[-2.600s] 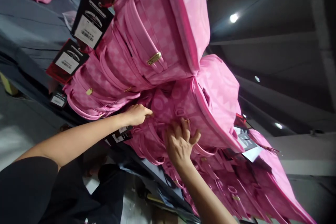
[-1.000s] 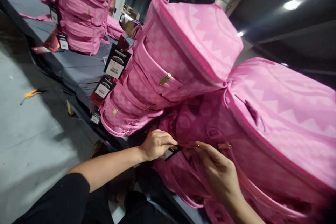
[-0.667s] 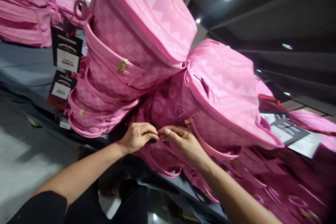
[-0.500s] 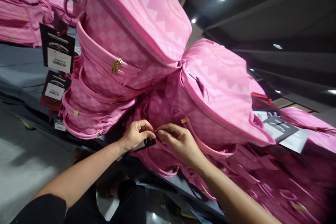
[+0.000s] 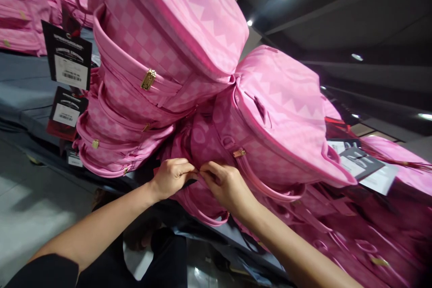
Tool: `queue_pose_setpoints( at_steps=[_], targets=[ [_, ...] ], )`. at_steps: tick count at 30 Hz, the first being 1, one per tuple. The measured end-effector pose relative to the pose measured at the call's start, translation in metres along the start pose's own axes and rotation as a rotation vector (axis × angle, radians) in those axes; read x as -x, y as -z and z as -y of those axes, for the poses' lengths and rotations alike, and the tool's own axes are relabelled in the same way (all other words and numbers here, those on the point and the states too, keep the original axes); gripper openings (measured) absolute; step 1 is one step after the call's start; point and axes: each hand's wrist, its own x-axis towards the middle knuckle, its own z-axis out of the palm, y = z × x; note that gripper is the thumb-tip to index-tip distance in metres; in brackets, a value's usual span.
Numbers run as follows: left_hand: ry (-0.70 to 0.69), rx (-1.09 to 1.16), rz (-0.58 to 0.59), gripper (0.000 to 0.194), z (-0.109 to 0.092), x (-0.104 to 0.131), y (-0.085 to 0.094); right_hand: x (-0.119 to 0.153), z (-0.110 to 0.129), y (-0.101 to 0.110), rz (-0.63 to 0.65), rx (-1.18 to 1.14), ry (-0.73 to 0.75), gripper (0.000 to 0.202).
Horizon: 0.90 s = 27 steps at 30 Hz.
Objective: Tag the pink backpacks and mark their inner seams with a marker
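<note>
My left hand (image 5: 173,177) and my right hand (image 5: 222,183) meet fingertip to fingertip in front of the stacked pink bags. Both are closed in a pinch on something tiny, mostly hidden by the fingers. Just under my left fingers shows the edge of a black hang tag (image 5: 189,182). Beside my right hand, a pink checkered backpack (image 5: 270,153) carries a gold zipper pull and a curved handle. To the upper left leans a larger pink backpack (image 5: 141,31) with a pale zigzag pattern, on top of several others.
Black hang tags (image 5: 69,58) with white barcode labels dangle at the left of the stack. More tags (image 5: 362,164) lie at the right. The dark-covered table (image 5: 23,85) slopes across the view, with a tiled floor (image 5: 20,202) below. Other pink bags (image 5: 25,13) stand behind.
My fingertips have drawn closer together, and my left hand's fingers have curled in more. Less of the black tag shows beneath them. The bags have shifted slightly in view with the camera.
</note>
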Motion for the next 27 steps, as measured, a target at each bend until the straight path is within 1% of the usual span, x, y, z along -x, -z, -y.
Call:
queue_pose_setpoints(
  at_steps=[6, 11, 15, 19, 21, 23, 25, 27],
  targets=[
    [0.072, 0.013, 0.051, 0.012, 0.0008, 0.0003, -0.0003, 0.0023, -0.0024, -0.0001, -0.008, 0.009, -0.019, 0.011],
    [0.124, 0.004, 0.081, 0.01, 0.0005, -0.0005, -0.0006, 0.0027, -0.004, -0.0019, 0.044, 0.091, -0.007, 0.011],
    [0.167, -0.019, 0.132, 0.01, -0.0034, -0.0028, 0.0003, 0.0027, -0.0023, -0.0021, 0.104, 0.149, 0.008, 0.015],
    [0.216, -0.018, 0.187, 0.006, -0.0058, -0.0057, 0.0024, 0.0027, 0.0015, -0.0002, 0.15, 0.135, -0.007, 0.017],
    [0.213, 0.031, 0.218, 0.01, -0.0046, -0.0066, 0.0031, 0.0026, 0.0023, -0.0001, 0.165, 0.136, -0.025, 0.017],
    [0.191, 0.063, 0.229, 0.022, -0.0022, -0.0071, 0.0032, 0.0023, 0.0018, -0.001, 0.185, 0.169, -0.03, 0.016],
    [0.166, 0.046, 0.225, 0.03, 0.0001, -0.0073, 0.0029, 0.0018, 0.0002, -0.0026, 0.21, 0.218, -0.018, 0.016],
    [0.141, 0.021, 0.227, 0.029, 0.0012, -0.0069, 0.0025, 0.0014, -0.001, -0.0038, 0.226, 0.251, -0.009, 0.016]
  ],
)
